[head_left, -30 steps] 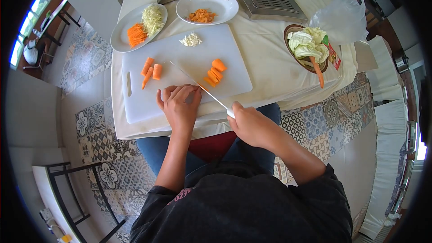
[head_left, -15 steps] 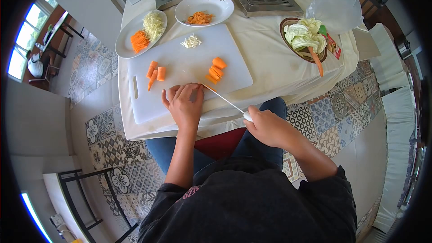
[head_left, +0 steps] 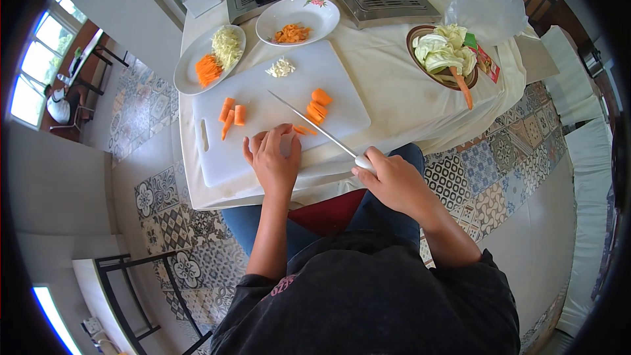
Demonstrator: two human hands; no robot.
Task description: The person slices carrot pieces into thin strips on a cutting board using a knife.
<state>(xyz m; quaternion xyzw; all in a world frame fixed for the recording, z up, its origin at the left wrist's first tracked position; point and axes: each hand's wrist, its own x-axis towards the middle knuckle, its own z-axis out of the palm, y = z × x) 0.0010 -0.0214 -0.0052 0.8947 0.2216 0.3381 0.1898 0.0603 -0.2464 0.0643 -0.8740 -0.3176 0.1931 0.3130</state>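
In my right hand (head_left: 394, 181) is the white handle of a kitchen knife (head_left: 315, 126). Its blade points up and left over the cutting board (head_left: 253, 151), past the tips of my left fingers. My left hand (head_left: 274, 158) rests at the board's near edge with fingers curled down; whatever lies under them is hidden. Thin carrot slices (head_left: 303, 131) lie just right of those fingertips. Thicker cut carrot pieces (head_left: 317, 106) sit farther right, and carrot chunks (head_left: 231, 115) are on the left. A small heap of chopped white pieces (head_left: 280, 67) lies near the back.
Behind the board are a plate (head_left: 187, 79) with shredded carrot and pale shreds, and a flowered plate (head_left: 322, 26) holding orange pieces. A brown bowl (head_left: 415, 59) of cabbage and a carrot stands right, near a plastic bag (head_left: 486, 6). Metal stoves (head_left: 384, 0) line the back.
The knife has lifted from beside my left fingertips and swung up and left, its tip now over the middle of the board. My left hand stays at the near edge.
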